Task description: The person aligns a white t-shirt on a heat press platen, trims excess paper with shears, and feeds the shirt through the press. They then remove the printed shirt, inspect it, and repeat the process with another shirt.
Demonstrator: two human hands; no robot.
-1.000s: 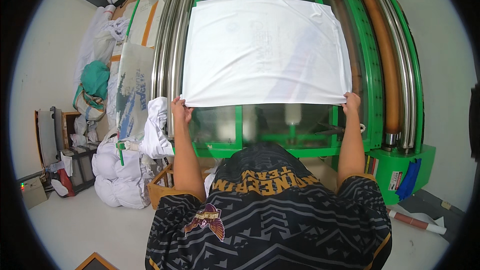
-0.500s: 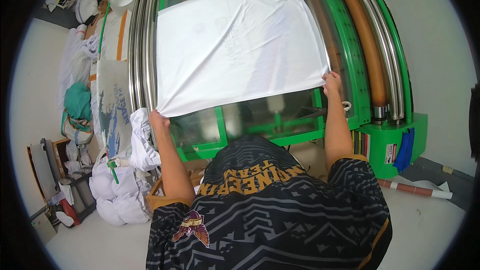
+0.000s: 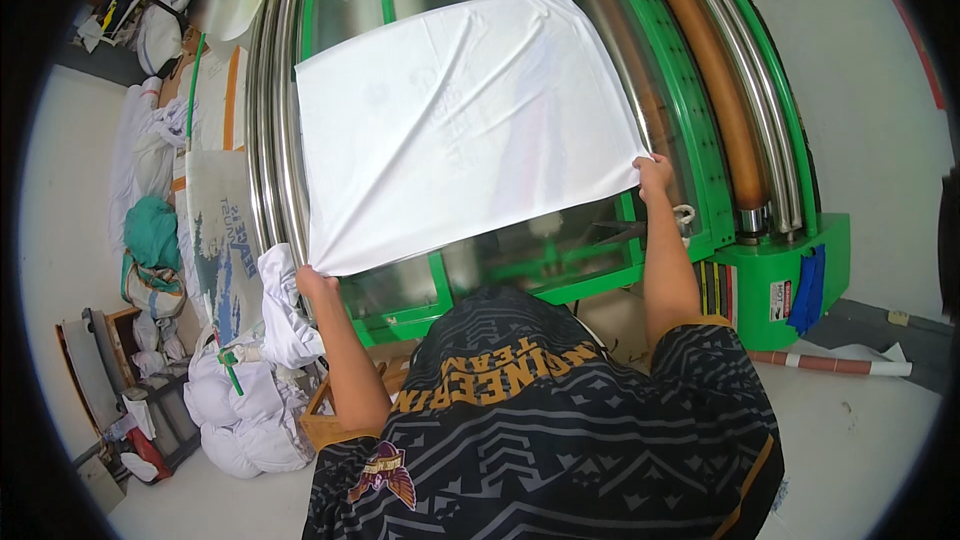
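A large white piece of fabric (image 3: pixel 430 140) is stretched out over the glass-like top of a green-framed machine (image 3: pixel 440 285). Faint coloured print shows through from its underside, and diagonal creases run across it. My left hand (image 3: pixel 318 283) pinches the near left corner of the fabric. At the near right corner, my right hand (image 3: pixel 654 176) is closed on the cloth, with the edge pulled taut between the two hands. Its far side lies flat against the machine top.
Steel rollers (image 3: pixel 265 130) run along the machine's left side. A brown roller (image 3: pixel 715 90) and more steel bars lie at the right, above a green housing (image 3: pixel 790 280) with blue cloth strips. White fabric (image 3: pixel 288 305) hangs beside my left arm; white bundles (image 3: pixel 240 405) sit below it.
The fabric has shifted a little left and toward me in the picture, its far edge now lower. My left hand sits lower; both hands keep hold of the corners.
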